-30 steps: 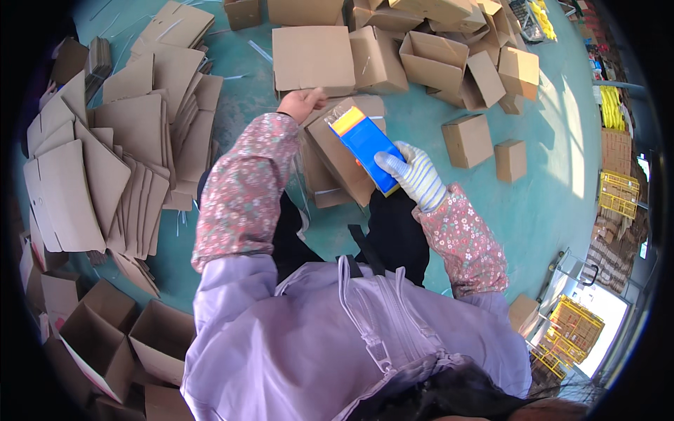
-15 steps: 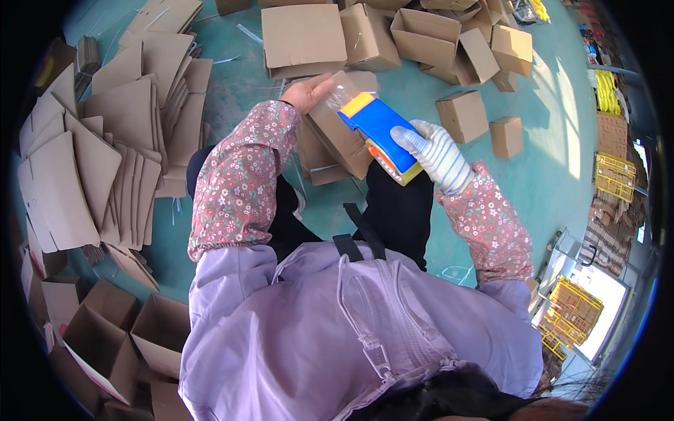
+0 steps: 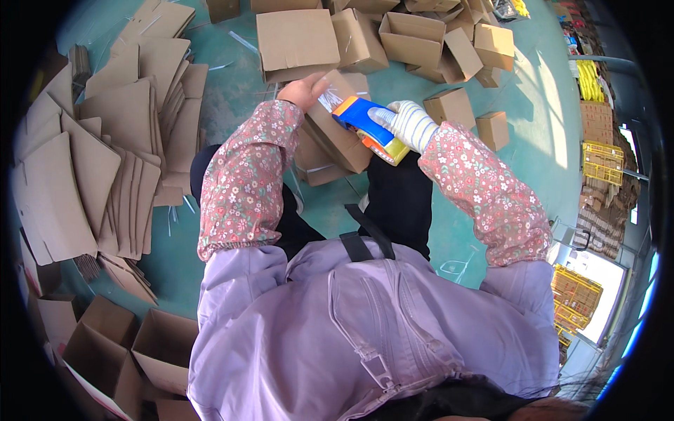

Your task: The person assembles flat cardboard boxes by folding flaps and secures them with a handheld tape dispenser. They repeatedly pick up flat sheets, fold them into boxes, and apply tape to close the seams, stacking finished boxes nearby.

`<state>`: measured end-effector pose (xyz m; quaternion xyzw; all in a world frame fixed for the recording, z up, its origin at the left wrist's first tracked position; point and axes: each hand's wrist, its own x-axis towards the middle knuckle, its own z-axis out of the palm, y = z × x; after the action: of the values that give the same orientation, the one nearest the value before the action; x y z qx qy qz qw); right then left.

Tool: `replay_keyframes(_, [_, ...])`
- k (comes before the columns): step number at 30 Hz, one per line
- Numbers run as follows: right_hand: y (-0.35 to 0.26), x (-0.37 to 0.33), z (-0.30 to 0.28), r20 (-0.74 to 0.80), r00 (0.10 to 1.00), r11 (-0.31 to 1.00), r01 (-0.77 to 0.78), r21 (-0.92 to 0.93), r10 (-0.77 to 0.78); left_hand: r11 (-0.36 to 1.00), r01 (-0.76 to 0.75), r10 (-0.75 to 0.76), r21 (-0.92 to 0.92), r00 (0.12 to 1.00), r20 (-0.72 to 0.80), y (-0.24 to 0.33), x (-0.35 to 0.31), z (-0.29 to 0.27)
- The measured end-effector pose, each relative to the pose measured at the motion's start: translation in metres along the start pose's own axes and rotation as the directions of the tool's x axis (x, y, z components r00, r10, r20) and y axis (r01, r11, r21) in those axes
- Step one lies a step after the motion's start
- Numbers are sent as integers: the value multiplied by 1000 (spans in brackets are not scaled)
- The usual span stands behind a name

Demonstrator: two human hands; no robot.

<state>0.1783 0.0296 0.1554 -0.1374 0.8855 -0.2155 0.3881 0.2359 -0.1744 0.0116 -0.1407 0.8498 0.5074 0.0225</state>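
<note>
In front of my knees a brown cardboard box stands tilted, with clear tape across its upper face. My bare left hand holds the far end of that box, fingers lying over its edge beside the tape; the fingertips are partly hidden. My right hand, in a striped white glove, is wrapped around a blue, orange and yellow tape dispenser. The dispenser's orange front end is at the box's upper face, and a strip of clear tape runs from it toward my left hand.
Stacks of flattened cardboard lean on the left. Open boxes stand at the lower left. Closed box and several others, some open, crowd the far side of the green floor. Yellow crates are at the right.
My right hand has brought the tape dispenser left and slightly nearer the box. My left hand stays on the far end of the box. The whole view has shifted slightly.
</note>
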Motion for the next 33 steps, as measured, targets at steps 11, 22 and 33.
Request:
replay_keyframes(11, [5,-8,3,-85,994,990,56,-126,-67,538,-519,637,665,766,83,19,-18,7])
replay_keyframes(22, [101,-66,41,-208,973,969,143,204,-100,511,-558,641,654,754,144,11,-16,6])
replay_keyframes(33, [144,-68,62,-178,982,951,117,288,-67,470,-533,529,704,808,259,20,-15,0])
